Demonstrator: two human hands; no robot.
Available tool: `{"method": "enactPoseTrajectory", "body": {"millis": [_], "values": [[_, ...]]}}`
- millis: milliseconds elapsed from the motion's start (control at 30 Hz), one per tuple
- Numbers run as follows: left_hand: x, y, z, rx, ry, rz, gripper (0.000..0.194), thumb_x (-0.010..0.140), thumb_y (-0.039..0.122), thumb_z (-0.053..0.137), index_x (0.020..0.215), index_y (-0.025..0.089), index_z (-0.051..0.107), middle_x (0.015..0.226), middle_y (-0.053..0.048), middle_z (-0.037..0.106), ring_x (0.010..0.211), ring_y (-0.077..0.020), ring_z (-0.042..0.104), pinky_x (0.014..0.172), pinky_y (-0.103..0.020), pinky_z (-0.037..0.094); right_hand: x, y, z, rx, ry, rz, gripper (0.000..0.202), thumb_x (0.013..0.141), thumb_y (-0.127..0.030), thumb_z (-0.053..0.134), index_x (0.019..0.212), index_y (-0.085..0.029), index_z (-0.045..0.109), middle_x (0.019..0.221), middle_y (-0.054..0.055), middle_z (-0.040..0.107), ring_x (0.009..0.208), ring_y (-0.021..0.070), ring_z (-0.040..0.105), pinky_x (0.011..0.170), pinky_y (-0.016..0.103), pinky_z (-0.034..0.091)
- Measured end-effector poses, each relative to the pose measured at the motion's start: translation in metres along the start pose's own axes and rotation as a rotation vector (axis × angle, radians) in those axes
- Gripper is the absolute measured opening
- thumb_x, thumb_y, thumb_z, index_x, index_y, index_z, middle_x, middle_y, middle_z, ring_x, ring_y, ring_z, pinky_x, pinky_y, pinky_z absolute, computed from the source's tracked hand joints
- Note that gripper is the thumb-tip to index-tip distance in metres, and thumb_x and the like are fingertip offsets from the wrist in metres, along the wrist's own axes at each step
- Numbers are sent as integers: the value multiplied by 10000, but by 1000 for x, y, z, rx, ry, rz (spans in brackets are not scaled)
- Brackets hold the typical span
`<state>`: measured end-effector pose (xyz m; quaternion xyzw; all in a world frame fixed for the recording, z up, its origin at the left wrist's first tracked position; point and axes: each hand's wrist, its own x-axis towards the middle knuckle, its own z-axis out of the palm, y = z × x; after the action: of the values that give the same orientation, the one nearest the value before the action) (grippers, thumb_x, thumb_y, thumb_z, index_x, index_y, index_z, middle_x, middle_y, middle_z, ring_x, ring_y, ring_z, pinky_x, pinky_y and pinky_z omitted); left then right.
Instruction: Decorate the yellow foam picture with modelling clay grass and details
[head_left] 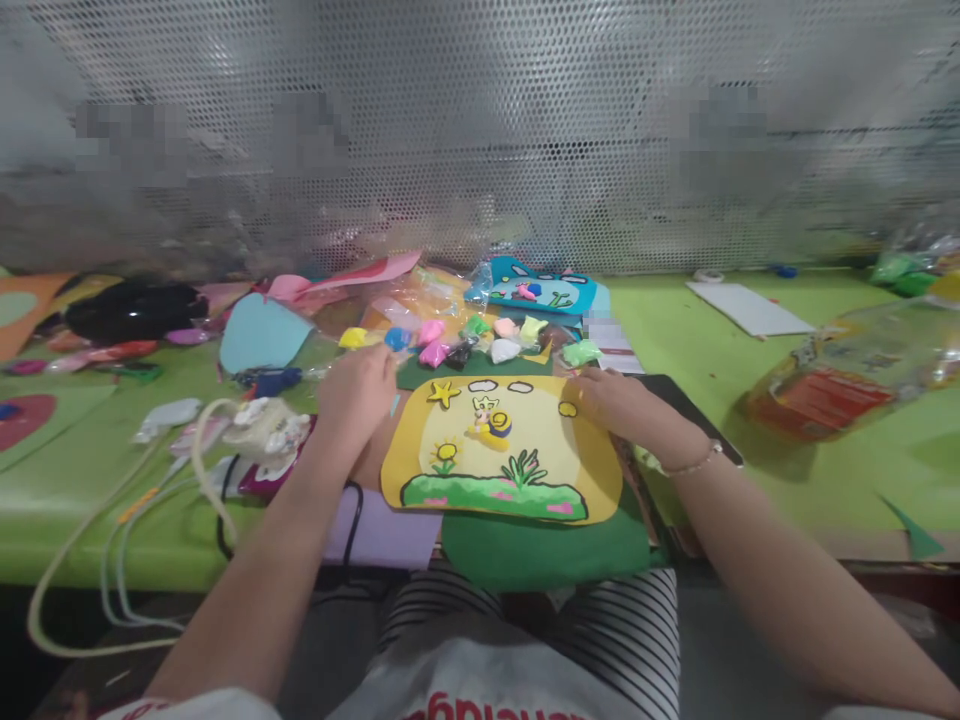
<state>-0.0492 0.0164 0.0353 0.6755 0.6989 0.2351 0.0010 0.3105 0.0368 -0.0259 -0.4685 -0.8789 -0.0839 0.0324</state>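
A yellow card picture lies in front of me, with a raised snail, a star, a flower and green grass on its paler middle. My left hand is bent down beside its upper left corner; the fingertips are hidden, and I cannot tell whether it touches the card. At the upper right corner, the fingers of my right hand are closed over the card's edge. Small wrapped packets of coloured clay lie just beyond the card. Under it shows a dark green sheet.
Behind the packets stands a blue card picture. To the right are a tilted plastic bottle, a white board and a dark flat panel. On the left lie cables, a cream decorated object and paper cut-outs.
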Motion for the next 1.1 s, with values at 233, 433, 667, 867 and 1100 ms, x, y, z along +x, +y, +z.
{"method": "enactPoseTrajectory", "body": {"millis": [233, 433, 667, 867, 1100], "values": [[3, 49, 23, -697, -163, 155, 321, 860, 434, 491, 1006, 184, 629, 929, -67, 714, 821, -175, 660, 733, -288, 511, 4, -18, -23, 178, 175, 90, 420, 879, -95, 386, 1234, -177, 596, 1069, 156, 626, 938, 260, 600, 769, 418, 503], [0, 69, 45, -931, -229, 148, 415, 761, 563, 612, 880, 168, 662, 911, -81, 717, 839, -194, 657, 741, -301, 510, 37, -63, -51, 823, 376, 94, 316, 897, -321, 521, 1148, -153, 615, 1113, 133, 632, 920, 195, 629, 804, 365, 533], [-14, 65, 55, -1005, -270, 121, 437, 720, 574, 658, 830, 152, 685, 844, -62, 722, 802, -192, 651, 706, -269, 498, 49, -84, -36, 1006, 389, 61, 188, 881, -292, 557, 963, -169, 672, 910, 72, 692, 822, 160, 636, 707, 284, 512], [-21, 62, 56, -995, -276, 73, 321, 772, 476, 629, 818, 165, 698, 837, -45, 727, 789, -186, 649, 684, -257, 493, 48, -86, -21, 1090, 373, 102, 131, 833, -281, 616, 858, -166, 673, 790, 40, 685, 708, 136, 615, 615, 250, 476], [-24, 64, 57, -988, -335, 47, 317, 760, 482, 631, 775, 173, 702, 767, -36, 721, 726, -179, 642, 653, -265, 495, 41, -83, -21, 1113, 328, 117, 93, 817, -245, 621, 832, -194, 696, 798, 31, 705, 727, 139, 637, 664, 271, 505]]}}
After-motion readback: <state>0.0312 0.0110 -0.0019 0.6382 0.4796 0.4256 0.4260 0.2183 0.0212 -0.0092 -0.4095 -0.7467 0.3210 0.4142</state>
